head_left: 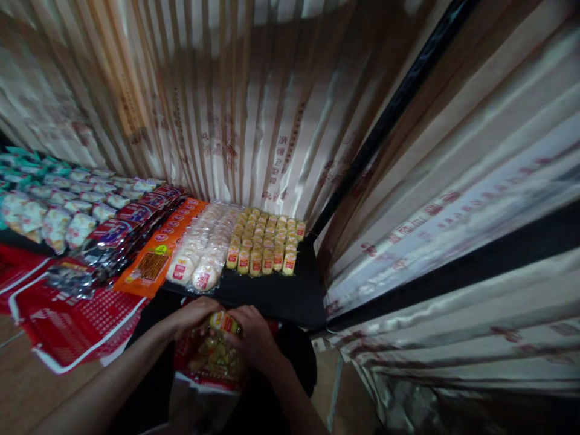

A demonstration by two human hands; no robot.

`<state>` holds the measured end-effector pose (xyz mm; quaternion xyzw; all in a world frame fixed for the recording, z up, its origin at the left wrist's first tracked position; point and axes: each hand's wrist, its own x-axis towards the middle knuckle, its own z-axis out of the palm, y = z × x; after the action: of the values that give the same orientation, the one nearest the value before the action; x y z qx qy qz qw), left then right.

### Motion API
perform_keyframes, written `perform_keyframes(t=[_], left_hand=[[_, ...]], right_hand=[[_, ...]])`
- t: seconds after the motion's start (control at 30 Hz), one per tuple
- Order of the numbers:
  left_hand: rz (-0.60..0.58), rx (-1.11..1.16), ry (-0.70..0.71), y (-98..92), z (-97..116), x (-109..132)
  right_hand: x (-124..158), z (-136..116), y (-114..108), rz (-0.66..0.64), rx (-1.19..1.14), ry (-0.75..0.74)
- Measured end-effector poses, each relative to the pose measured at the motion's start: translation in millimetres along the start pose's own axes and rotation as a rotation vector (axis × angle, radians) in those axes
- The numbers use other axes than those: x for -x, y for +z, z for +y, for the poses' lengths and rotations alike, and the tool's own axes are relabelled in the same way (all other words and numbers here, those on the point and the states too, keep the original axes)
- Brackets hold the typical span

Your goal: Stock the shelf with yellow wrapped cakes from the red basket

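Between my two hands is a small yellow snack packet with a red label. My left hand has its fingers curled at the packet's left end. From the other side my right hand grips it with bent fingers. Just below, a red-edged plastic bag rests on my lap, filled with similar yellow packets. Beyond my hands, matching yellow snack packets stand in rows on a black surface. To their left lie round white crackers in clear wrappers.
An orange snack bag, dark blue-and-red packets and white packets line the surface leftward. Red bags hang over its front edge. Pleated curtains rise behind and at right, with a dark slanted pole in the corner.
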<state>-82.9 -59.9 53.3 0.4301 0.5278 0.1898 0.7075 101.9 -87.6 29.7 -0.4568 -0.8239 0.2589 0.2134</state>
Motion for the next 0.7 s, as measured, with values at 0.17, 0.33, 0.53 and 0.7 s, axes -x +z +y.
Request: perform_keyframes(t=[0.17,0.33,0.53,0.7], left_hand=[[-0.041,-0.007,0.151,20.4,46.2,-15.8],[-0.100,-0.140,0.369,50.8,87.0,-43.7],[0.121,-0.438,0.560,90.9,120.2,-93.7],[0.255,-0.800,0.578,120.2,149.9,-118.2]], right_hand=[[-1.7,15.4,-28.4,0.276,-0.052,0.075],[-9.0,39.6,-51.0,0.554,-0.064,0.193],[-20.8,66.0,-76.3,0.870,-0.100,0.331],[-28.1,88.7,-91.4,1.002,-0.041,0.434]])
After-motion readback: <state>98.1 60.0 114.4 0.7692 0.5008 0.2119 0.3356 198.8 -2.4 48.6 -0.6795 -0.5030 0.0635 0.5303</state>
